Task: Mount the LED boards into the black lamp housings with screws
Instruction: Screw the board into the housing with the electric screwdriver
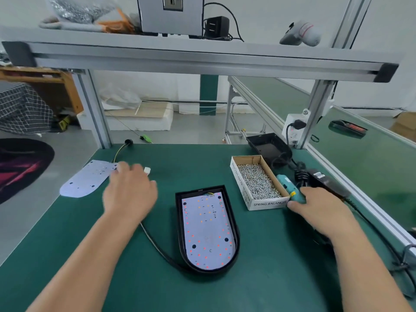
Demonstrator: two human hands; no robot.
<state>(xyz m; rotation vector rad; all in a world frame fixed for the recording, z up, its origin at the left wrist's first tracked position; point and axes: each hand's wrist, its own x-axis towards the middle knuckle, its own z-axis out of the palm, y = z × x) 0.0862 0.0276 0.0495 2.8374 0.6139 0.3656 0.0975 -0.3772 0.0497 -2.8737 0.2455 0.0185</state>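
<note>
Bench stock, as laid out on the green surface (85, 255):

1. Lamp housing (235, 235), black, lying open side up at centre, within reach of both hands. An LED board (207, 228) sits inside it, filling the cavity. Some of its mounting holes look empty, so screwing down appears unfinished.
2. Cable (157, 244), black, running out from the housing's near left side and under the left forearm, out of the working area.
3. Loose LED board (86, 180), flat on the surface at far left, well apart from the housing; probably staged for a later unit.
4. White plug (147, 170), just beyond the left fingertips.
5. Box (267, 202), cardboard, open-topped, right of the housing, full of screws (256, 179); set there so the working hand can pick from it.
6. Spare housing (269, 146), black and empty, tilted behind the box.
7. Screwdriver (290, 188), teal, powered, lying against the box's right wall.

Left hand (129, 192): blurred, fingers loosely extended towards the loose LED board and plug, apparently holding nothing.
Right hand (315, 206): fingers wrapped round the screwdriver's near end, likely to pick it up for driving.
</note>
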